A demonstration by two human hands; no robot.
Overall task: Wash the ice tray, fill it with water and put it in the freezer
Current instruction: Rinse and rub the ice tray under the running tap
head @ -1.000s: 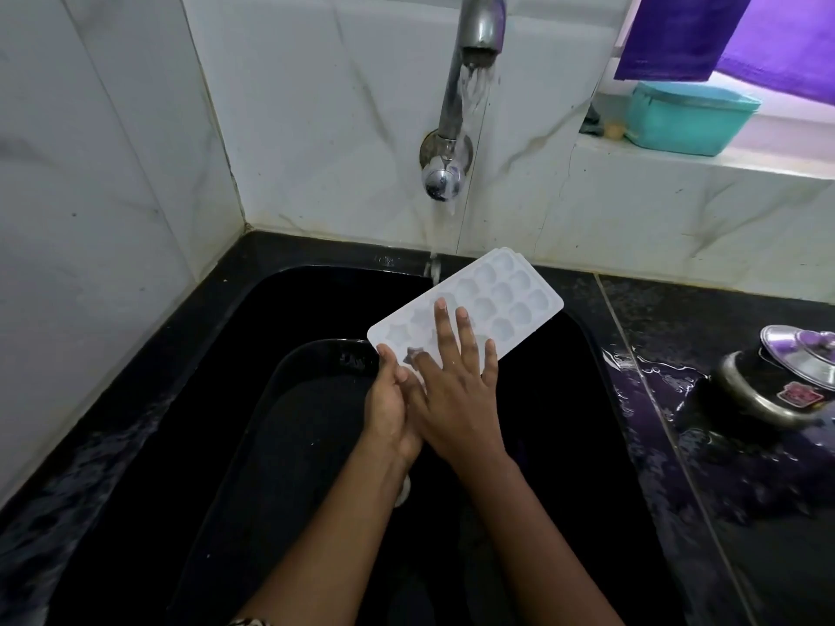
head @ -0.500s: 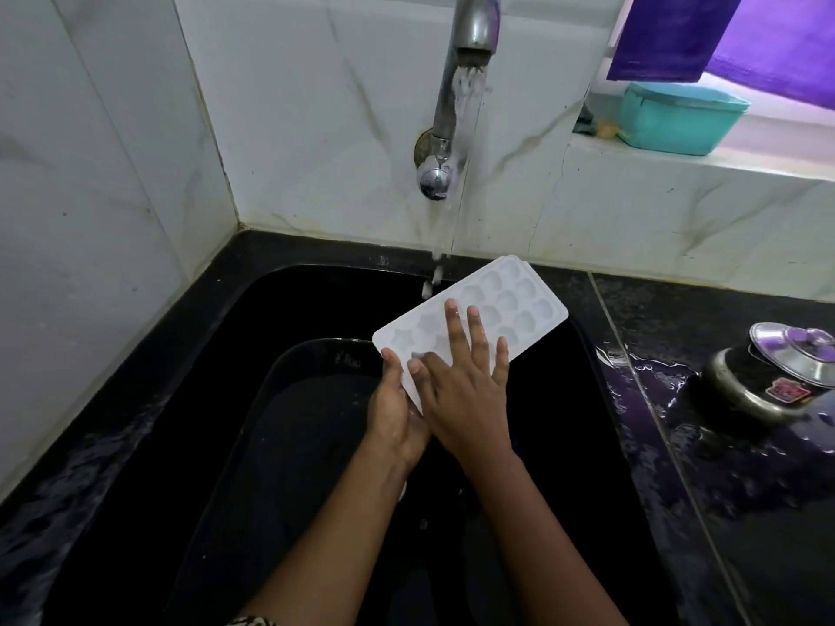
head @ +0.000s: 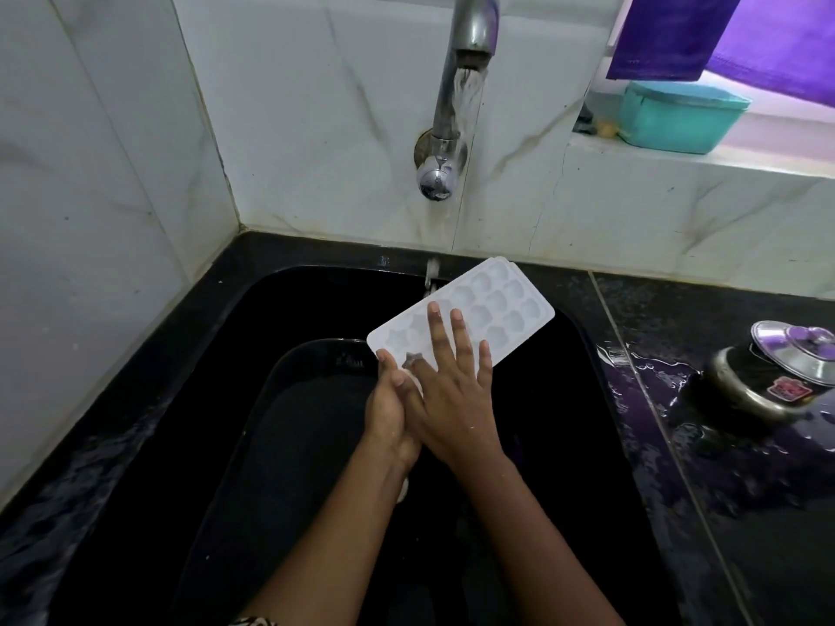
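Note:
A white ice tray (head: 492, 309) with several shaped cells is held tilted over the black sink (head: 280, 309), its far end just right of the stream. My left hand (head: 391, 408) grips the tray's near left corner, thumb on top. My right hand (head: 456, 381) lies flat on the tray's near half with straight, spread fingers. Water runs from the steel tap (head: 470, 29) and falls past the tray's upper left edge.
A dark tub (head: 289, 445) sits inside the sink under my arms. On the wet black counter at the right stands a steel pot with a lid (head: 777, 377). A teal lidded box (head: 677, 117) rests on the window ledge beneath purple cloth (head: 677, 33).
My right hand has slid slightly along the tray's surface. The tray and left hand stay nearly in place under the running tap.

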